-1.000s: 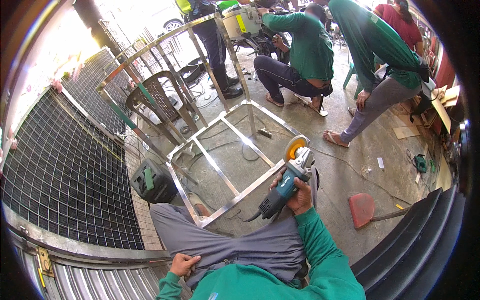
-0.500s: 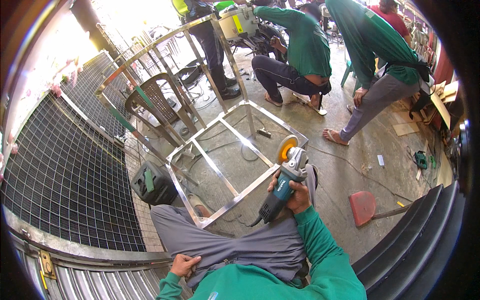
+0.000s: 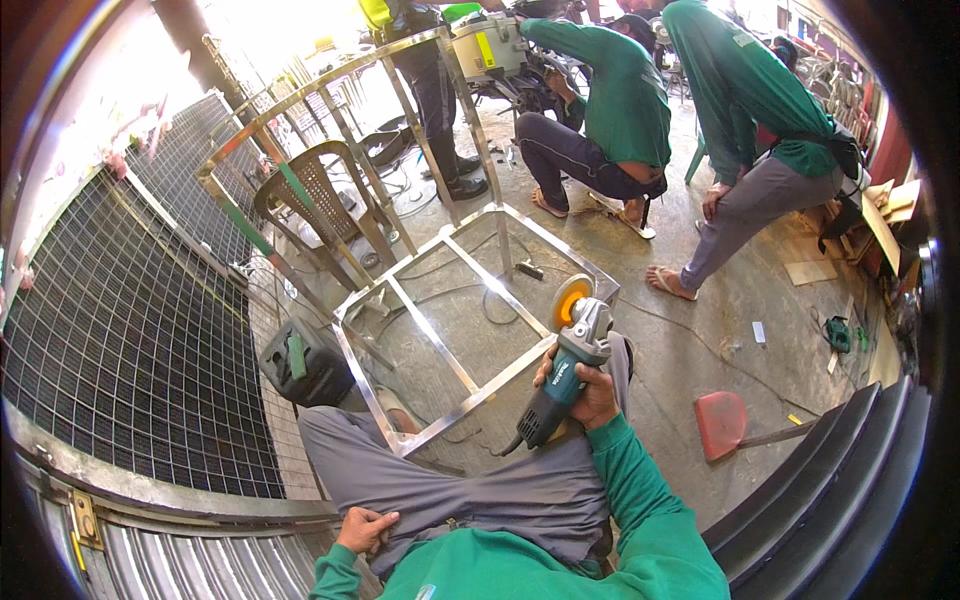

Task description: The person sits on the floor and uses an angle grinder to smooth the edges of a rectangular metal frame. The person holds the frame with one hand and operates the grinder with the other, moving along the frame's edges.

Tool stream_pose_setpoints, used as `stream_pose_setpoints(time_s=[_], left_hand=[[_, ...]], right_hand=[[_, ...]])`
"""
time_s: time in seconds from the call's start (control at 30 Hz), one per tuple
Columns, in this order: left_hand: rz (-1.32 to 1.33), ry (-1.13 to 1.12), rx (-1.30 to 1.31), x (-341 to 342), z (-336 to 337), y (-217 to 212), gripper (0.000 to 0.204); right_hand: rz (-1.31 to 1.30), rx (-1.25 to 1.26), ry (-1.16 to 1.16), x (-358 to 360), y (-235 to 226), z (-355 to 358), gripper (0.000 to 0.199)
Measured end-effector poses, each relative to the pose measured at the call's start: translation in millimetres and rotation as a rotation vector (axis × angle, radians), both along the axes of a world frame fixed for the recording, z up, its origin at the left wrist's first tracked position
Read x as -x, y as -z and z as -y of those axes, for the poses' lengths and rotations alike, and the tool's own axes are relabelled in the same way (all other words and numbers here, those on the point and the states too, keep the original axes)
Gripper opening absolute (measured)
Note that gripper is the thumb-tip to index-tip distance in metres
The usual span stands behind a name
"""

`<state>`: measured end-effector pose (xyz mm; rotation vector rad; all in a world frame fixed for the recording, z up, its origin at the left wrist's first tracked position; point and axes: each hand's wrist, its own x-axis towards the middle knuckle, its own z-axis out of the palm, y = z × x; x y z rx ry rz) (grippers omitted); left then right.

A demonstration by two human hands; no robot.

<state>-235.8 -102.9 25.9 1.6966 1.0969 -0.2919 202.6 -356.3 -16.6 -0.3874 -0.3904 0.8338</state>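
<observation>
My right hand [image 3: 592, 392] is wrapped round the teal and black body of an angle grinder [image 3: 566, 382], held upright above my right knee. Its grey head carries a round disc with an orange-yellow centre [image 3: 573, 298], just beside the right corner of a metal frame. My left hand [image 3: 367, 529] lies on the lap of my grey trousers with its fingers loosely curled and nothing seen in them. Before me stands the bare, shiny metal chair-like frame [image 3: 428, 327], its seat bars between my legs and its curved back rising at the far side.
Behind the frame stands a brown plastic chair [image 3: 318, 200]. At left are a dark container [image 3: 308, 365] and wire mesh panels [image 3: 130, 340]. A red-headed tool [image 3: 722, 425] and a cable lie on the floor at right. Several people in green and dark clothes work beyond.
The view has shifted slightly. My hands and the grinder stay almost where they were. The person bending at the right has moved a little.
</observation>
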Motion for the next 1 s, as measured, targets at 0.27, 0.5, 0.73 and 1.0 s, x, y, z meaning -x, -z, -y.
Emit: stream_pose_setpoints(time_s=[0.27, 0.5, 0.73, 1.0], left_hand=[[0.014, 0.043, -0.048, 3.1, -2.2, 2.7, 0.059], [0.056, 0.046, -0.024, 3.3, -2.2, 2.9, 0.060], [0.031, 0.028, 0.015, 3.9, -2.6, 3.5, 0.059], [0.040, 0.036, 0.002, 2.2, -2.0, 1.3, 0.060]], right_hand=[[0.002, 0.023, -0.010, -0.4, 0.6, 0.9, 0.062], [-0.007, 0.067, 0.003, 0.1, 3.4, 1.4, 0.064], [-0.038, 0.044, -0.015, 0.3, 2.2, 2.4, 0.061], [0.008, 0.096, 0.011, -0.3, 2.9, 2.3, 0.066]])
